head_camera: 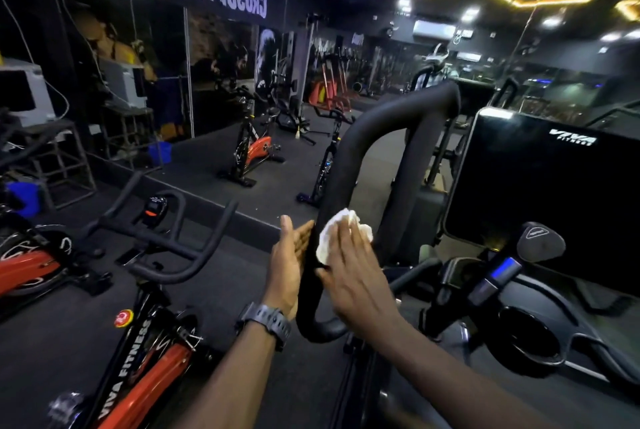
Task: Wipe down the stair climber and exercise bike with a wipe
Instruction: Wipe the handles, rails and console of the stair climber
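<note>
Wipe (343,236) is seen pressed against the black padded handrail (349,165) of the stair climber, low on the loop, just above its bottom bend. It is held there under the flat, straight fingers of the right hand (353,276), not pinched; the left hand (289,265) is laid open against the opposite side of the same rail, palm inward, with a dark wristwatch (268,323) worn at the wrist. The wipe is judged to be light, soft and crumpled (probably damp, though that cannot be confirmed), so it should be kept trapped by palm pressure or gathered at a bunched edge, since it could slide off the smooth rail. The rail itself is judged stiff and fixed. To the right, the dark console panel (540,182) marked with a brand name is seen; to the left stands an exercise bike (145,342) with a red frame, its lower part cut off by the picture's edge. The climber's steps are hidden below the view. Much of the room is dim, and what lies behind the mirrored wall's reflections is hard to make out.
</note>
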A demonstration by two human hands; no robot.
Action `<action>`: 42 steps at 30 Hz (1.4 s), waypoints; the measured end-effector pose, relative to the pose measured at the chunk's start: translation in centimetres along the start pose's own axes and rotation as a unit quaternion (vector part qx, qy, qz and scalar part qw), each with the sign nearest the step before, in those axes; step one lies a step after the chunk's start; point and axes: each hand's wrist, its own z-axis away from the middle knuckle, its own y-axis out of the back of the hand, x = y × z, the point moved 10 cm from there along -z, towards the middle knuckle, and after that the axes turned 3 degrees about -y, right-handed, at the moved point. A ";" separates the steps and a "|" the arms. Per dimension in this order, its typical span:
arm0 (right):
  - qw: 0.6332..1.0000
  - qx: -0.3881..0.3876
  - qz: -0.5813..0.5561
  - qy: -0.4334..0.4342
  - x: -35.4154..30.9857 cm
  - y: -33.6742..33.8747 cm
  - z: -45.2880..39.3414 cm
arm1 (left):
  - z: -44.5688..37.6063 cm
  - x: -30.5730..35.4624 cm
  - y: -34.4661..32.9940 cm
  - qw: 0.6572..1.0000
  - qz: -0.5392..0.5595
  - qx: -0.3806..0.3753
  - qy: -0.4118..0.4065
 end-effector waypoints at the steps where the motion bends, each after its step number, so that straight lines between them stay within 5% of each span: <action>1: 0.999 -0.030 -0.013 -0.038 -0.1 -1.0 -0.8 | 0.0 -0.1 0.0 1.000 0.003 -0.001 0.007; 7: 0.981 0.055 -0.157 -0.099 1.0 1.0 -6.5 | -0.4 0.9 1.2 0.999 0.046 0.002 0.021; 12: 0.946 0.075 -0.273 -0.159 -2.6 -1.5 -1.6 | -0.3 0.1 0.7 0.995 0.079 -0.033 0.051; 16: 0.874 0.146 -0.411 -0.216 0.5 1.0 -4.5 | -0.6 -0.1 1.4 0.997 0.069 -0.015 0.044; 19: 0.856 0.214 -0.399 -0.251 4.7 4.2 -8.2 | -0.8 -0.2 1.6 0.997 0.060 0.002 0.038; 26: 0.944 0.212 -0.230 -0.106 2.1 2.3 -0.2 | -0.4 -0.2 1.4 0.999 0.036 0.008 0.032; 33: 0.959 0.254 -0.121 0.003 5.3 11.0 -8.7 | 0.0 0.0 1.4 0.998 0.049 0.036 0.014; 42: 0.975 0.054 0.005 0.216 -0.9 3.5 -4.0 | 0.4 0.6 0.6 0.999 0.046 0.012 0.011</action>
